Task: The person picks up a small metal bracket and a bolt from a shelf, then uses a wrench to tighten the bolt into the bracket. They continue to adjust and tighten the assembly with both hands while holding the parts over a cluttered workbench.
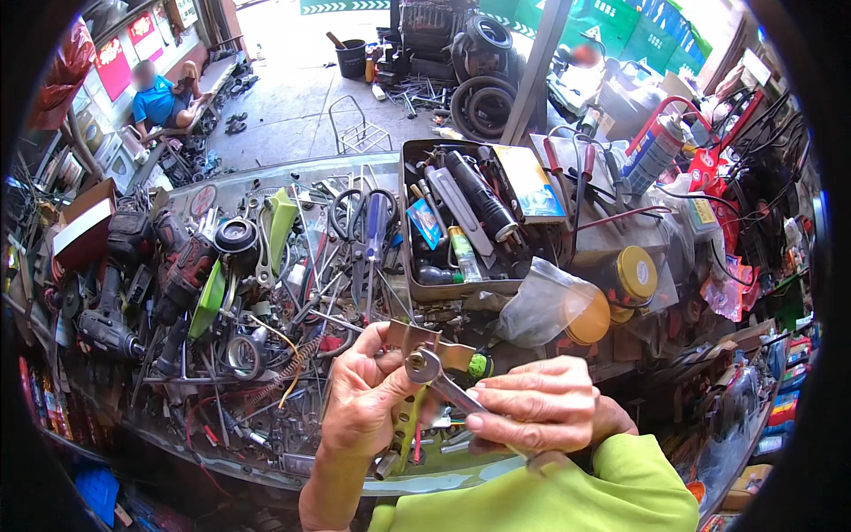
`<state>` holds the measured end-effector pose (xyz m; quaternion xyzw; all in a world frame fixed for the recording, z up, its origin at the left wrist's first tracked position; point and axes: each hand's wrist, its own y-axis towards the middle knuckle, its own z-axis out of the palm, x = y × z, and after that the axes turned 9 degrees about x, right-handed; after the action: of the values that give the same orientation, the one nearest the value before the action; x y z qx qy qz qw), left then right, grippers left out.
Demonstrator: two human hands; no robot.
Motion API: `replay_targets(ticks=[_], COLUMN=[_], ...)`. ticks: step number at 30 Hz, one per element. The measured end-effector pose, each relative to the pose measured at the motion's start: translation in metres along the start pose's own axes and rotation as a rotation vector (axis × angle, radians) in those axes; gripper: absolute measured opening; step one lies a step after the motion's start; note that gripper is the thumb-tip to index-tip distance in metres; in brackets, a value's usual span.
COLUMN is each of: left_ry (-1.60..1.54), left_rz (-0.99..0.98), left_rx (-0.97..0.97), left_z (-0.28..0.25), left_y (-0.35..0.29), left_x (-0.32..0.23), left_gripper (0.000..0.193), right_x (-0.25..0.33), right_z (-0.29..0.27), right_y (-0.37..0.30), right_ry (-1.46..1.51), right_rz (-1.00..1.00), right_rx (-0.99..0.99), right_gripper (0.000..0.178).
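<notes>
My left hand (365,403) is closed on a metal bracket (457,355) that has a yellow-green strip with holes (408,424) hanging below it. My right hand (537,399) grips a wrench (459,398) along its handle. The ring end of the wrench sits around a nut (417,358) on the bracket, close to my left thumb. Beside the bracket shows a bright green knob-like piece (480,365). Part of the bracket is hidden behind my left fingers.
A metal box of tools (434,291) stands beyond my hands. Scissors (355,217), a screwdriver (376,226) and power drills (110,315) crowd the bench at left. Yellow-lidded jars (636,271) and a plastic bag (545,306) lie to the right. A person (162,99) sits far left.
</notes>
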<state>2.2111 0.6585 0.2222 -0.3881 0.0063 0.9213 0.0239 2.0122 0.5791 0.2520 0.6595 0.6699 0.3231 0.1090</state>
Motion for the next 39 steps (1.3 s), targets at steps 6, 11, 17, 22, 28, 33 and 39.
replay_targets(ticks=[6,11,17,22,28,33,39], left_ry=[0.142,0.455,0.633,0.556,0.633,0.833,1.272], left_rz=[0.067,0.239,0.34,0.363,0.465,0.628,0.822], left_rx=[-0.088,-0.272,-0.382,-0.295,-0.242,-0.166,-0.141], left_z=[0.009,0.015,0.009,0.009,0.011,0.013,-0.002], left_y=[0.0,0.002,0.0,0.002,-0.003,-0.002,0.004], left_x=[0.007,0.015,0.02,0.019,0.016,0.02,0.025], left_gripper=[0.031,0.027,0.028,0.028,0.026,0.033,0.033], right_x=[0.004,0.016,0.03,0.031,0.003,0.012,0.014], right_z=[0.026,0.036,0.037,0.027,0.006,0.007,0.009], right_y=[-0.016,0.011,0.032,0.029,0.024,0.014,0.013], right_ry=[-0.428,-0.566,-0.684,-0.378,0.233,0.102,-0.007], right_rz=[-0.178,-0.136,-0.104,0.005,0.015,-0.05,-0.023], right_rx=[-0.076,-0.061,0.241,0.246,0.308,0.194,0.214], right_gripper=[0.033,0.024,0.033,0.029,0.035,0.032,0.041])
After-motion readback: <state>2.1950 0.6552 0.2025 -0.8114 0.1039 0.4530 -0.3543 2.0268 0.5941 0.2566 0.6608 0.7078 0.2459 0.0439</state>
